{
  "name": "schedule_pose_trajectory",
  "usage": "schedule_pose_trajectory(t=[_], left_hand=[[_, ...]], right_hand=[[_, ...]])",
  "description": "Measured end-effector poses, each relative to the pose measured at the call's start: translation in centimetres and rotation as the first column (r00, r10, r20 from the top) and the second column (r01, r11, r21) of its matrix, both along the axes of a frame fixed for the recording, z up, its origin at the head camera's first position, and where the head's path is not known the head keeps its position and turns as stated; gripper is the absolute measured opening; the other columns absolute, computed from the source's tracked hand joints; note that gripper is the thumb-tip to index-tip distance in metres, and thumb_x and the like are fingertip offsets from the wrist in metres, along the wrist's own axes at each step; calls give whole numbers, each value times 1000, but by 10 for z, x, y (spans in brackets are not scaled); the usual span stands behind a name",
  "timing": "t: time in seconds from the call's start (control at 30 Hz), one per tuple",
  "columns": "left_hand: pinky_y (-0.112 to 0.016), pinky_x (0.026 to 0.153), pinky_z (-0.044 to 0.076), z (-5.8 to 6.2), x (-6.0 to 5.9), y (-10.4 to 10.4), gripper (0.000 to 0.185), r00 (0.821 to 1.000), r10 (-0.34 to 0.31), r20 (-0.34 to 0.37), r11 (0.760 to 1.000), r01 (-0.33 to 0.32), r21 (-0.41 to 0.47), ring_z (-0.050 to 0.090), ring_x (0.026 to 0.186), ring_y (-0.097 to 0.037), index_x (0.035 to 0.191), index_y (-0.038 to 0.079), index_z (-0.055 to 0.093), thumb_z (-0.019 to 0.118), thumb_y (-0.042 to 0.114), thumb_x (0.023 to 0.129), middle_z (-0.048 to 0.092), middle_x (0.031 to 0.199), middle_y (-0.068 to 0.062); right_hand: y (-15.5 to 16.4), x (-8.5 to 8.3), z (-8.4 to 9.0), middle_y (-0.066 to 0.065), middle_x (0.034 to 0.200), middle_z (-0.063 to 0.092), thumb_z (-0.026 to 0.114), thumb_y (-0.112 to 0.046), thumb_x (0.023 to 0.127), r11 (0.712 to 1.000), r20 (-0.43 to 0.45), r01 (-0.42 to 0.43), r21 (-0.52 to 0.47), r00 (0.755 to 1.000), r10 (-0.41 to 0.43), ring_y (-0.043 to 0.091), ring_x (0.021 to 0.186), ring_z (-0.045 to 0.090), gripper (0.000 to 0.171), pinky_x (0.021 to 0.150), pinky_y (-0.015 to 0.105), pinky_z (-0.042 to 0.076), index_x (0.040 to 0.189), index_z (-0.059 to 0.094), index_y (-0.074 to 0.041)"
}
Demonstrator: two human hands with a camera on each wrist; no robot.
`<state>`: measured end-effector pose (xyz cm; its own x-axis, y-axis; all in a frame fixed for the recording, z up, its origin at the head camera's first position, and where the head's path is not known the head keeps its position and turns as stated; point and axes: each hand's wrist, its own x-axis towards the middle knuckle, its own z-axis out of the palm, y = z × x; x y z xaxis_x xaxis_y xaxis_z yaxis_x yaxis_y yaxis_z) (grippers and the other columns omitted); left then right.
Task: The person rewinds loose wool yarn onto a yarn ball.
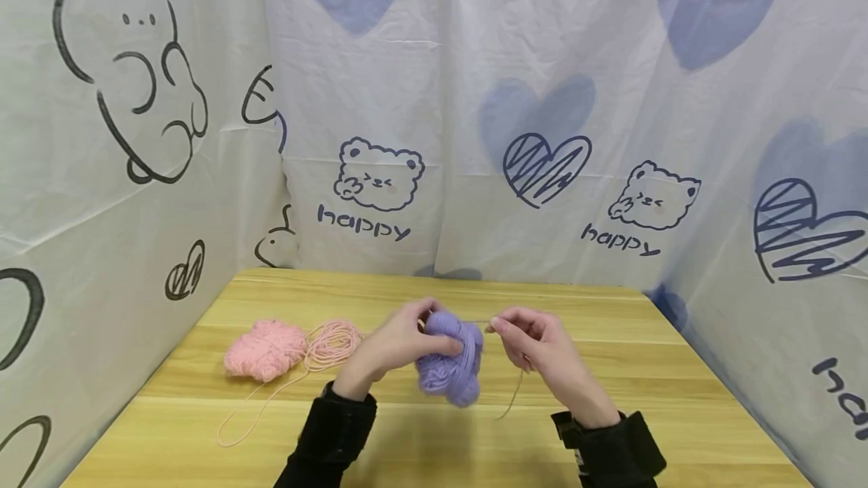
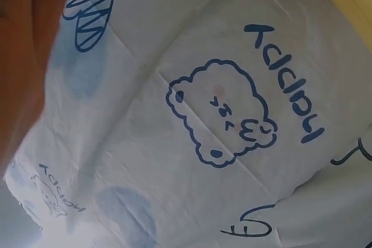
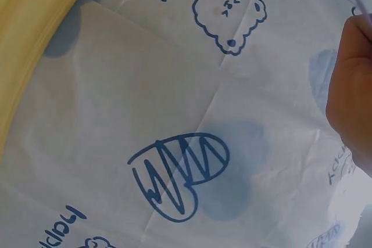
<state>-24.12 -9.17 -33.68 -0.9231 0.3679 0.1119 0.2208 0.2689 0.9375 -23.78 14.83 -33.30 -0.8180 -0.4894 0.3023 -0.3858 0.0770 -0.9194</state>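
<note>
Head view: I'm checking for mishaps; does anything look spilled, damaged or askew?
Nothing looks spilled or damaged; the purple yarn in the left hand seems intact. Mildly untidy: a loose pink strand strays in a wide loop in front of the pink bundle.

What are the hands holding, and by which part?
The left hand holds the purple yarn bundle by its upper left part, thumb across the front. The right hand pinches a thin strand above its hanging end.
</note>
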Motion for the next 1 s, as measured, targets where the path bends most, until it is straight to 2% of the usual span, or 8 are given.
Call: schedule_pose_trajectory(t=[0.1,0.2,0.37,0.5,0.63,0.7,0.83,1.0], left_hand=[[-34,73,57,-2,-4,0,40,987,160,-9,985,-159,65,62,87,-21,105,7,56,78,25,78,61,101,-12],[-35,79,58,-2,-7,-3,40,963,269,14,944,-266,195,62,93,-22,107,7,55,78,24,79,60,107,-12],[-35,86,56,4,-11,-8,36,957,276,86,844,-284,455,60,99,-21,112,5,51,71,16,84,55,115,-12],[-32,89,55,8,-9,-11,31,983,160,88,788,-181,589,59,101,-18,116,6,49,64,13,89,54,114,-7],[-29,89,53,10,-5,-14,31,998,-59,33,786,26,617,57,101,-16,119,11,53,60,11,89,56,112,-2],[-30,87,52,10,-3,-16,34,982,-191,-9,797,160,583,57,98,-15,121,12,55,61,11,87,57,109,-1],[-30,81,53,9,1,-14,38,919,-383,-95,817,385,429,58,92,-14,120,7,58,67,13,84,60,103,-2],[-35,82,56,10,5,-9,42,896,-428,-119,855,444,267,60,92,-16,118,3,60,74,12,80,61,104,-6]], right_hand=[[-1,5,4,-4,62,44,53,-17,99,1000,-29,-21,5,999,21,18,51,32,29,45,34,30,109,61,9],[-3,9,7,-4,62,44,55,-14,98,998,-53,-47,30,997,49,17,50,34,24,44,32,32,107,65,5],[-4,11,8,-1,59,42,58,-12,96,990,-50,-113,86,992,117,14,50,36,20,41,34,32,104,69,3],[-5,7,3,-1,59,39,57,-11,96,981,-21,-168,101,985,171,12,49,35,19,41,35,28,103,69,2],[-3,2,-2,-8,63,48,57,-13,96,978,32,-177,112,984,174,4,52,38,19,42,26,33,101,67,3],[-1,0,-4,-8,65,51,55,-12,97,978,46,-180,100,983,176,2,53,40,18,43,23,34,97,64,4],[2,-3,-5,-8,67,53,52,-11,98,984,26,-158,78,987,157,1,54,44,18,41,25,36,91,57,5],[-1,-2,-4,-8,70,57,55,-16,98,995,22,-61,73,998,60,2,52,44,21,40,29,37,90,60,2]])
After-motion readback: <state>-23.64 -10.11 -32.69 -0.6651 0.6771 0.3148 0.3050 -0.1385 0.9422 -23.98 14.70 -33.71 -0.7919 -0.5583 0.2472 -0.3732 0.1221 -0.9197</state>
